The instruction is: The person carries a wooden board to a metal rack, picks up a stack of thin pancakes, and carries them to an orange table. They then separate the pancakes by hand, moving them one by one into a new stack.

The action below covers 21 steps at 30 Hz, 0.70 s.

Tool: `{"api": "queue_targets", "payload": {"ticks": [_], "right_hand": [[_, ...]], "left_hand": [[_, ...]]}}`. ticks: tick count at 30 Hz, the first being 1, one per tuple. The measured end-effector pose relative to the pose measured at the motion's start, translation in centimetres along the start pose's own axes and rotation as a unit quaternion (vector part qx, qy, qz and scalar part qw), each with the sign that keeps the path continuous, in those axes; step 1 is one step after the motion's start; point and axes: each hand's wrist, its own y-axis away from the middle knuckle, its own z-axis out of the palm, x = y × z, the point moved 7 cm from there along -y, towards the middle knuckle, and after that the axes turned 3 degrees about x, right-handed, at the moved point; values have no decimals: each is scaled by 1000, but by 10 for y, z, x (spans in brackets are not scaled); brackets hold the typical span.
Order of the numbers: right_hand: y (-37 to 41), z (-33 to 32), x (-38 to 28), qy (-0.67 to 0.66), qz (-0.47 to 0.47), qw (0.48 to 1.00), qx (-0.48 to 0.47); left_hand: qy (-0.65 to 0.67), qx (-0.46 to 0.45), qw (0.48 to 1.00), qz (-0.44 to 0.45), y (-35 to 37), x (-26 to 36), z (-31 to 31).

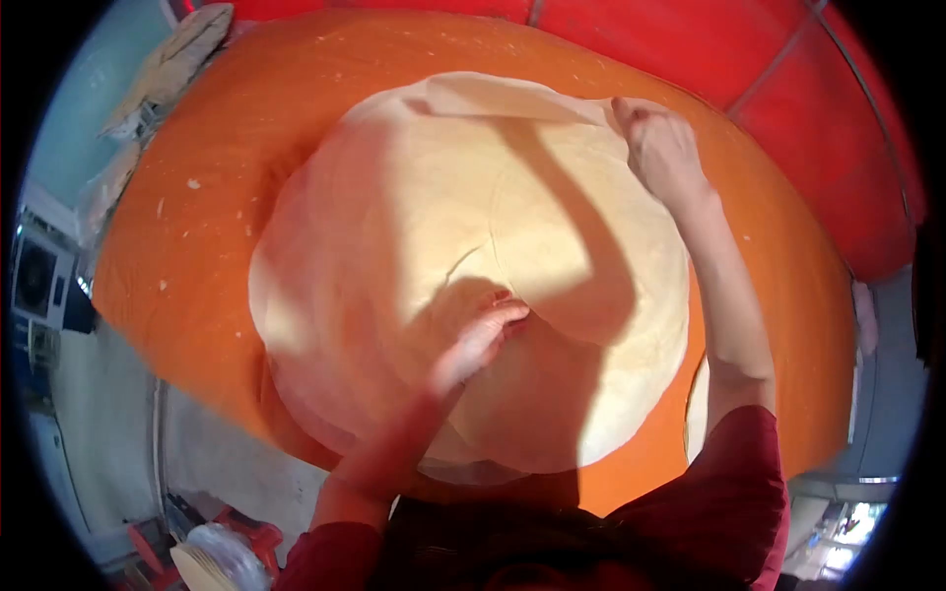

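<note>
Thin round dough sheets (443,187) lie overlapped in a wide pale stack, their edges slightly offset. My right hand (662,148) is closed at the far right rim of the stack, fingers gripping the edge of a sheet. Near the middle, my left hand (483,340) has its fingertips pressed together at a curved sheet edge. What lies under those fingertips is partly hidden. Shadows of my arms and head fall across the dough.
An orange cloth-covered table (197,236) with white specks carries the stack. Red tiled wall (641,39) borders the far side. Another pale round edge (698,409) shows beside my right sleeve. Crumpled packaging (182,59) lies far left; a plastic-wrapped bundle (222,557) sits lower left.
</note>
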Motion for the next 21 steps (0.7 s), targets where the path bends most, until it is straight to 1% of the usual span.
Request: {"api": "queue_targets", "payload": {"ticks": [1, 2, 3, 4, 5, 6, 7, 8, 9, 10, 11, 13, 14, 15, 17, 18, 19, 21], "right_hand": [[25, -4, -14, 69, -10, 996, -51], [47, -9, -31, 137, -21, 985, -99], [73, 0, -48, 152, -5, 983, -103], [102, 25, -59, 150, 17, 983, -104], [132, 49, -74, 149, -5, 987, -66], [155, 74, -83, 107, 16, 978, -176], [177, 95, -91, 30, 49, 954, -295], [174, 98, -97, -57, 125, 919, -369], [175, 99, -109, -68, 123, 902, -409], [169, 90, -116, -110, 155, 942, -278], [170, 80, -121, -149, 185, 961, -141], [176, 80, -127, -163, 212, 959, -92], [176, 77, -126, -168, 224, 958, -67], [176, 75, -127, -177, 217, 957, -71], [173, 68, -127, -197, 206, 955, -80], [171, 71, -122, -247, 228, 936, -104], [168, 71, -118, -254, 228, 935, -101], [165, 74, -112, -267, 226, 932, -97]], "left_hand": [[-20, -28, 999, 15, -6, 26, 1], [-16, -60, 998, 7, -5, -3, 7], [16, -56, 998, -13, -6, -4, 7], [47, -51, 997, -34, -7, 1, 7], [76, -45, 995, -54, -8, 8, 5], [178, -57, 981, -47, -12, 24, 5], [295, -7, 948, -121, -17, 11, 5], [404, 44, 893, -193, -19, -6, 9], [502, 96, 818, -262, -19, -22, 15], [490, 83, 830, -255, -27, -33, 15], [477, 69, 841, -247, -35, -47, 14], [451, 53, 859, -238, -43, -41, 14], [437, 49, 867, -235, -47, -17, 13], [424, 46, 874, -231, -50, -4, 13], [400, 14, 891, -214, -55, -22, 14], [387, -3, 899, -206, -58, -23, 15], [342, 17, 921, -189, -61, -24, 13], [273, 46, 945, -173, -66, -12, 8]]}}
